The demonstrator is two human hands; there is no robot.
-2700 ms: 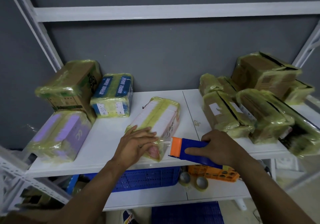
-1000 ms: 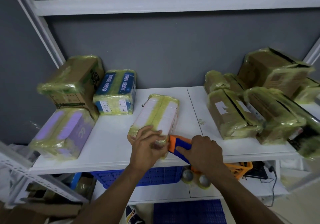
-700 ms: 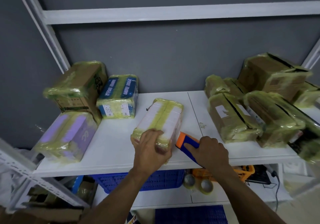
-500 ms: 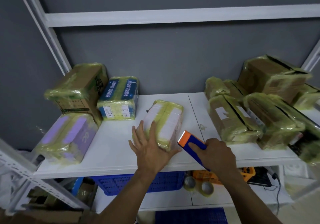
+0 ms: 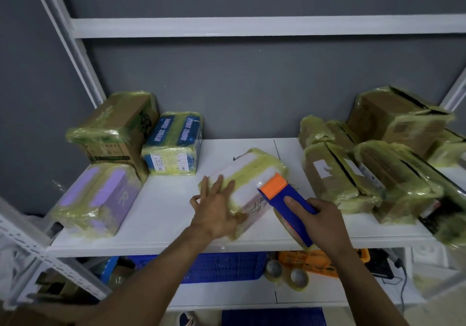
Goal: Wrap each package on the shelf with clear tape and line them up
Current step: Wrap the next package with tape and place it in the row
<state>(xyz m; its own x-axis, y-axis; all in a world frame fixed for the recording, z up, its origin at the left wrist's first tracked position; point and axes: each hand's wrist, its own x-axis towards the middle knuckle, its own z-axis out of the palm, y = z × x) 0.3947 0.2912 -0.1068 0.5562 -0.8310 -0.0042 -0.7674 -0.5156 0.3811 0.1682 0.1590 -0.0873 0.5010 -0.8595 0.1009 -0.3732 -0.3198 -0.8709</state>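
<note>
A white package (image 5: 248,174) banded with yellowish tape lies tilted near the front middle of the white shelf (image 5: 164,214). My left hand (image 5: 216,209) presses flat on its near left end, fingers spread. My right hand (image 5: 320,222) grips a blue tape dispenser (image 5: 290,204) with an orange head. The orange head touches the package's right top edge. The near end of the package is hidden under my left hand.
Taped packages stand at the left: a brown box (image 5: 116,129), a blue one (image 5: 174,144), a purple one (image 5: 98,197). Several taped brown boxes (image 5: 338,174) crowd the right. Below are a blue crate (image 5: 222,265), an orange basket (image 5: 320,262) and tape rolls (image 5: 287,274).
My left hand went from gripping the package's near end to lying flat on it. The dispenser moved from the package's near right side up onto its right top edge, and the package turned slightly.
</note>
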